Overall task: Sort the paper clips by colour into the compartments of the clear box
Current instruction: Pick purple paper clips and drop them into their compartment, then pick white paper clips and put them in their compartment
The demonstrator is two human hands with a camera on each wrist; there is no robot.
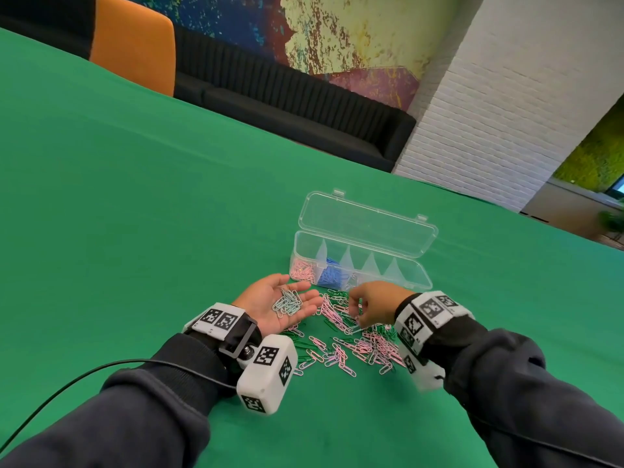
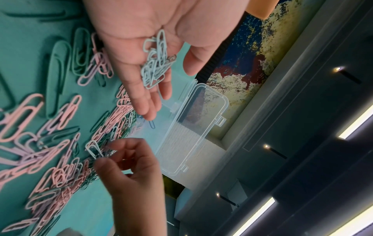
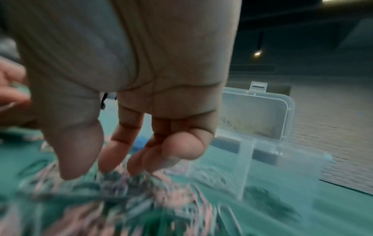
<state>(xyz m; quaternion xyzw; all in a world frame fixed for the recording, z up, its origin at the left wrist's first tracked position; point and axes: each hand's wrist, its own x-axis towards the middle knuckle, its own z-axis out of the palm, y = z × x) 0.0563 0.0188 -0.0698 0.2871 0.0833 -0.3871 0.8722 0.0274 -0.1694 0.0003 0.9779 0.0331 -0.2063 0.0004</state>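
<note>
Right fingers: the right hand (image 1: 373, 304) is being held over the loose pile (image 1: 354, 346), thumb and fingertips pinched on one pale clip (image 2: 93, 149).
Left fingers: the left hand (image 1: 282, 307) is being held palm up, fingers relaxed and apart — a cluster of pale blue clips (image 1: 287, 303) is being cradled in it.
Pile: pink and green clips are lying scattered on the green cloth (image 1: 135, 197).
Clear box (image 1: 398, 275): just beyond the hands, lid open — pink clips (image 1: 303, 270) are lying in the leftmost compartment, blue clips (image 1: 332, 275) in the next.
</note>
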